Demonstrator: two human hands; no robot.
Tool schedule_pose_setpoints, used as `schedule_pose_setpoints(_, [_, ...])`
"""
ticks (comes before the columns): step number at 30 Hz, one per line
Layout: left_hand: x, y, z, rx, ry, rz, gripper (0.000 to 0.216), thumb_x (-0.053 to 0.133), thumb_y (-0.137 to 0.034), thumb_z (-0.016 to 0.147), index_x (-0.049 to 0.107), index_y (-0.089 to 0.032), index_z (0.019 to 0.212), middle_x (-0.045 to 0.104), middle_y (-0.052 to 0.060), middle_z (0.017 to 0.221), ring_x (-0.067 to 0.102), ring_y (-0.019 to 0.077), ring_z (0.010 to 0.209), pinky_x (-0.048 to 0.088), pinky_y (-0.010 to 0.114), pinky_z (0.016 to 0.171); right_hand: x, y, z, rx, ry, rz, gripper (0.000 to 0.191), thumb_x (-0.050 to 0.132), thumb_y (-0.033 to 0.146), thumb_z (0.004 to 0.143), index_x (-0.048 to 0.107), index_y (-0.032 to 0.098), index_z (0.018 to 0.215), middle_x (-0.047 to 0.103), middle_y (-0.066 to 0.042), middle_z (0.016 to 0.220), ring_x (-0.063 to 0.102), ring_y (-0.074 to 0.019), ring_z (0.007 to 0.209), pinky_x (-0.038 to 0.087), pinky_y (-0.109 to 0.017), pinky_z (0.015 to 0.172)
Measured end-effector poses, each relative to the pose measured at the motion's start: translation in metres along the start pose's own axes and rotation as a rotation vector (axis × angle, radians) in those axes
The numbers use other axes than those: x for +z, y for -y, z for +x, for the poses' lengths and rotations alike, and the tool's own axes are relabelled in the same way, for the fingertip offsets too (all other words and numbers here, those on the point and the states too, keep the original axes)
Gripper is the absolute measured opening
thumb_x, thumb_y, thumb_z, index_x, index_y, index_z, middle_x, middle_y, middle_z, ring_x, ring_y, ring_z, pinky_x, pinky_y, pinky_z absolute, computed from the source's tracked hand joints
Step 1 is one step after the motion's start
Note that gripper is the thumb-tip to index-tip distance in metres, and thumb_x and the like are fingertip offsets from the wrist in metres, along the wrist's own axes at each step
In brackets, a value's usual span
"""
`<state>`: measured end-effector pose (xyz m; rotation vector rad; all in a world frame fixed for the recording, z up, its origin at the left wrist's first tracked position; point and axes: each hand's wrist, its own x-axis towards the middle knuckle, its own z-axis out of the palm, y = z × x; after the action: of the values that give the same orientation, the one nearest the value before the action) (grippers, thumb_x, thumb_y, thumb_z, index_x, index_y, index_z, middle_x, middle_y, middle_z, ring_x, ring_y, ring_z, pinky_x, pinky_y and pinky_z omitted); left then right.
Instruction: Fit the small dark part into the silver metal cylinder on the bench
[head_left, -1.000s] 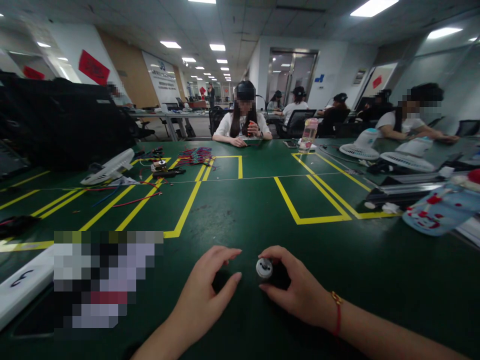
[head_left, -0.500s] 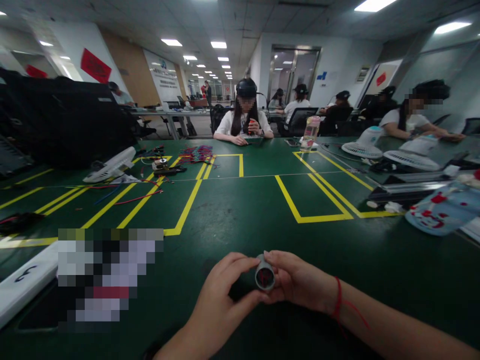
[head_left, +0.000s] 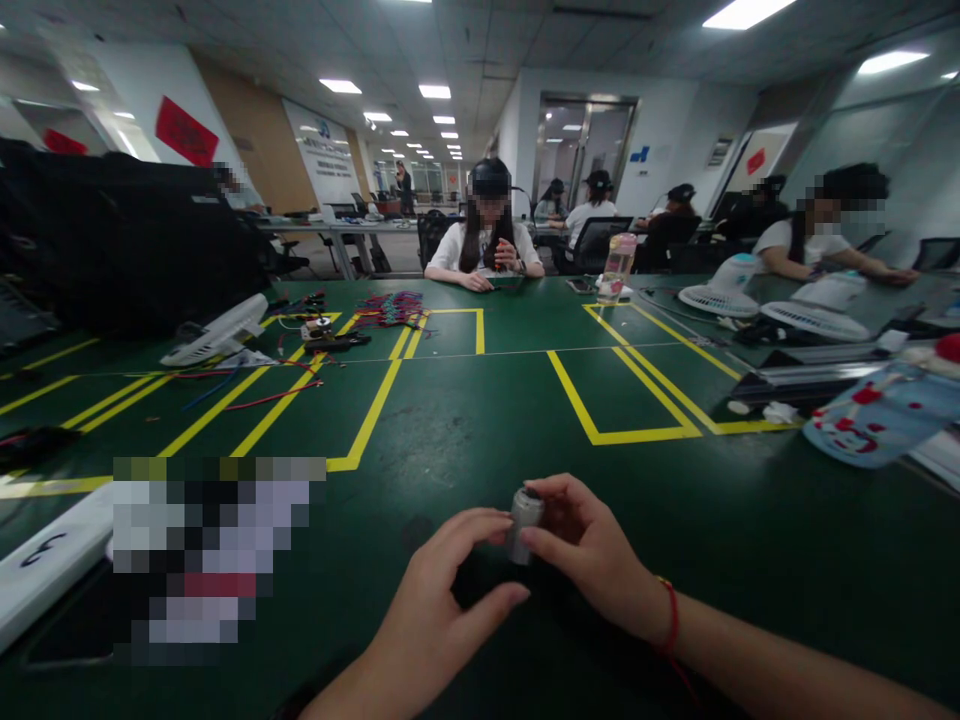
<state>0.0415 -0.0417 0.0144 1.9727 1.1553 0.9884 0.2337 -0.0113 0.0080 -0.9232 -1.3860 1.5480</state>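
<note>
Ahead, green mat (head_left: 487, 420) beyond grey cylinder (head_left: 523, 518).

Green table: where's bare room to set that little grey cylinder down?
Bare green lies beyond the left hand and right hand, up to the yellow tape box, and inside that box. Crowded: wires and a fan far left, fans and clutter along the right edge.

Well to the left of the grey cylinder (head_left: 523, 512), a white strip (head_left: 45, 575) is bearing one dark handwritten mark (head_left: 43, 550) that is looking like a digit, perhaps a 5, though which one cannot be told. Far beyond the cylinder and to its left, red signs (head_left: 186, 133) and a white wall board (head_left: 324, 155) are showing lettering too small to read. Far beyond it to the right, a blue sign (head_left: 639, 155) beside the doorway (head_left: 585, 150) is reading no more clearly.
</note>
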Motion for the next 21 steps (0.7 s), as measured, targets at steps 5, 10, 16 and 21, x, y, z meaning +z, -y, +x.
schedule_pose_setpoints(5, [0.001,-0.001,0.001,-0.112,-0.001,-0.086,0.030,0.063,-0.022,0.079,0.056,-0.026,0.109,0.063,0.003,0.108,0.058,0.0180,0.100,0.046,0.034,0.089,0.001,0.002,-0.004,-0.235,-0.005,-0.425,0.027,0.059,0.014,0.077,0.053,0.024,0.102,0.056,-0.002,0.104,0.055,-0.0125,0.096,0.045,-0.031,0.087])
schedule_pose_setpoints(10, [0.002,-0.009,0.012,-0.075,-0.057,-0.057,0.020,0.058,-0.023,0.084,0.061,-0.027,0.103,0.064,0.001,0.098,0.058,0.0165,0.091,0.046,0.031,0.082,0.003,0.001,-0.003,-0.211,-0.002,-0.515,0.036,0.058,0.012,0.076,0.047,0.024,0.108,0.057,0.000,0.100,0.055,-0.0111,0.092,0.046,-0.028,0.083])
schedule_pose_setpoints(16, [0.002,-0.020,0.026,-0.127,-0.116,-0.052,0.013,0.058,-0.026,0.084,0.070,-0.025,0.089,0.059,0.002,0.089,0.056,0.0155,0.083,0.045,0.028,0.075,0.004,-0.003,-0.003,-0.170,-0.034,-0.498,0.050,0.063,0.018,0.074,0.038,0.025,0.116,0.058,0.000,0.103,0.056,-0.0111,0.095,0.045,-0.029,0.087])
schedule_pose_setpoints(21, [-0.011,-0.014,0.027,-0.185,-0.223,-0.073,0.014,0.059,-0.032,0.083,0.071,-0.026,0.086,0.056,0.001,0.086,0.055,0.0154,0.081,0.043,0.027,0.072,0.006,0.006,-0.004,-0.166,0.004,-0.569,0.042,0.060,0.014,0.073,0.046,0.024,0.111,0.058,0.000,0.105,0.055,-0.0106,0.095,0.045,-0.026,0.085])
